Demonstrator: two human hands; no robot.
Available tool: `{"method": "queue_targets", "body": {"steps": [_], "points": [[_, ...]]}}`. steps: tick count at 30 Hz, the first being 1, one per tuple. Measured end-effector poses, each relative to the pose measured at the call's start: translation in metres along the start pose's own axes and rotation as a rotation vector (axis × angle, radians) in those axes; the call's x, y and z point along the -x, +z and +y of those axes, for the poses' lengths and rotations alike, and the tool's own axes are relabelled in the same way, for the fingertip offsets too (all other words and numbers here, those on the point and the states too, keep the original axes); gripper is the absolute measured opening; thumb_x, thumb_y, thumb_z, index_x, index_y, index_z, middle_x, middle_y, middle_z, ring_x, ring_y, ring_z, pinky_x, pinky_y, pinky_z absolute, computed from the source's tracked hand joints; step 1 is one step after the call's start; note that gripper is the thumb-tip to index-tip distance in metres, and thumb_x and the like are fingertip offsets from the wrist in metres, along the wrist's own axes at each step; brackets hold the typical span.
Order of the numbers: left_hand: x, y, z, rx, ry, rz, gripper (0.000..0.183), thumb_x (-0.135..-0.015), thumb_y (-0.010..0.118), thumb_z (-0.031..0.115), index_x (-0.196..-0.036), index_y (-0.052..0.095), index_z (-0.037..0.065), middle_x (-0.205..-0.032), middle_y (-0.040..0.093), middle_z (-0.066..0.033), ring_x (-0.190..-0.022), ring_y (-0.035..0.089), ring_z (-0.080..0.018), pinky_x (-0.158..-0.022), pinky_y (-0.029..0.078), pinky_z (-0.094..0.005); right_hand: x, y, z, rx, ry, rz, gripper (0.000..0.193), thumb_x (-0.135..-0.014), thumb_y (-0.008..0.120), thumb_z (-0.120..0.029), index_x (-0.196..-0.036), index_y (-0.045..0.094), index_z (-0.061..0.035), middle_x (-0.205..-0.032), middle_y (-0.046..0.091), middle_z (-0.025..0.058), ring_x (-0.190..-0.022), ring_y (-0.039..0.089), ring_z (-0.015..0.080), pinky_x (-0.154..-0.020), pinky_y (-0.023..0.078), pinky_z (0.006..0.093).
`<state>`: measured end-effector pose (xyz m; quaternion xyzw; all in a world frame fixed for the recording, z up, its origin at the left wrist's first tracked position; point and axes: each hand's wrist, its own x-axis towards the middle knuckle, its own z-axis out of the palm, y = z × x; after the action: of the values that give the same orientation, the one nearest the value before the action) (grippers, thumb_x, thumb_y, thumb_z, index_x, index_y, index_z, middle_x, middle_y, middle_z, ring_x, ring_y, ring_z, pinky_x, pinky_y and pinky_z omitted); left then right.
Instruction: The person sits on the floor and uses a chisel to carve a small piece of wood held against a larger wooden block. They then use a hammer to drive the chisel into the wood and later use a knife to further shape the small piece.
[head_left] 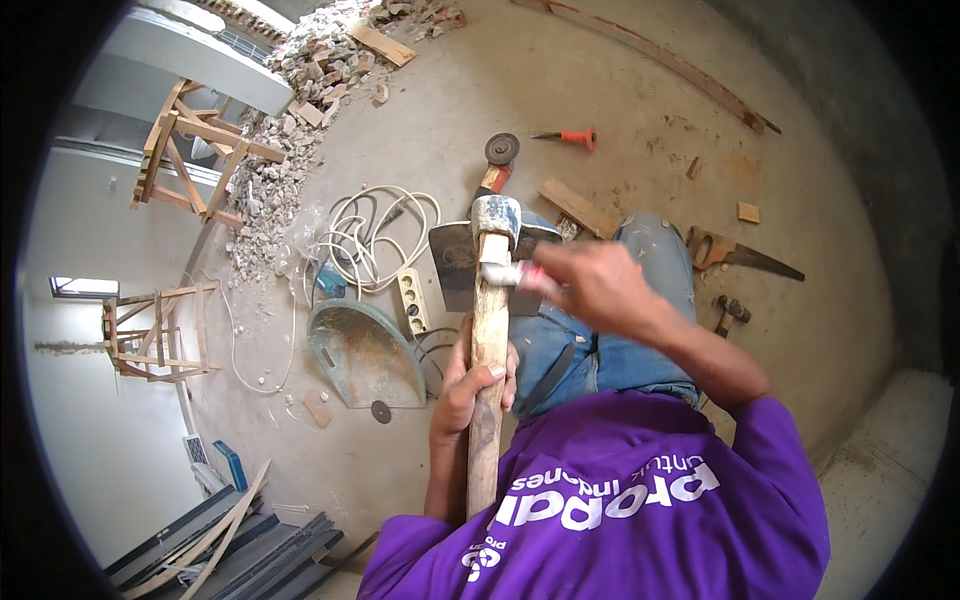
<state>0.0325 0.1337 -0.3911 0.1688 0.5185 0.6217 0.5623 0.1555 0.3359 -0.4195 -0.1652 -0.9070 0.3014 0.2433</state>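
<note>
Two hands on a wooden handle, beside scattered tools

From the head camera, I look down on a person with purple shirt [640, 480] and blue jeans [660, 250], low above the concrete floor [450, 80]. The wooden handle [487, 430] runs along the middle, from the shirt up to a blue-and-white worn collar [495, 212]. A dark metal blade [452, 265] spreads to both sides, just below this collar. One pale wooden piece [493, 248] sits at the collar's mouth.

My left hand [468, 390] has its fingers clamped around the handle, with the thumb lying over it. My right hand [605, 285] is near the collar, its fingers closed on a white and red tube [518, 278]. The tube's white end is at the handle, just below the pale piece; this area is blurred, so I cannot tell surely if they touch.

Beyond the collar lies an angle grinder [498, 170] with a round disc. Further there is a chisel [577, 138] with orange grip. On the right I see a handsaw [740, 255] and a hammer [733, 314]. On the left are a coiled white cable [345, 268], a power strip [412, 300] and a greenish scoop [365, 360].
</note>
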Motion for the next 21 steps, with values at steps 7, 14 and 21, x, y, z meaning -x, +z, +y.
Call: {"method": "queue_targets", "body": {"steps": [7,14,21], "points": [[0.005,-0.003,0.007,-0.098,0.005,0.087,0.083,-0.081,0.063,0.015,-0.154,0.025,0.006,-0.096,0.057,-0.0139,-0.06,0.06,-0.0156,-0.052,0.051,-0.0266,0.02,-0.018,0.034,-0.847,0.321,0.409,0.046,-0.109,0.038,-0.044,-0.098,0.055,-0.0029,-0.073,0.043,0.0017,-0.066,0.039,0.0119,-0.063,0.035,0.029],[0.005,-0.01,0.022,-0.216,0.065,0.165,0.087,-0.085,0.064,0.013,-0.158,0.018,0.008,-0.096,0.054,-0.0118,-0.058,0.054,-0.0118,-0.048,0.047,-0.026,0.058,0.047,0.02,-0.951,0.421,0.119,0.036,-0.108,0.044,-0.038,-0.102,0.054,-0.0046,-0.077,0.045,0.0017,-0.072,0.042,0.0125,-0.066,0.039,0.0296],[0.009,-0.057,-0.003,0.392,0.067,-0.056,0.065,-0.086,0.064,0.013,-0.143,0.033,0.003,-0.092,0.043,-0.0057,-0.054,0.045,-0.0086,-0.043,0.043,-0.0205,0.057,0.036,-0.004,-0.967,0.342,0.193,0.028,-0.101,0.061,-0.031,-0.094,0.057,-0.0043,-0.075,0.047,0.0009,-0.069,0.044,0.0106,-0.062,0.04,0.0289]]}}
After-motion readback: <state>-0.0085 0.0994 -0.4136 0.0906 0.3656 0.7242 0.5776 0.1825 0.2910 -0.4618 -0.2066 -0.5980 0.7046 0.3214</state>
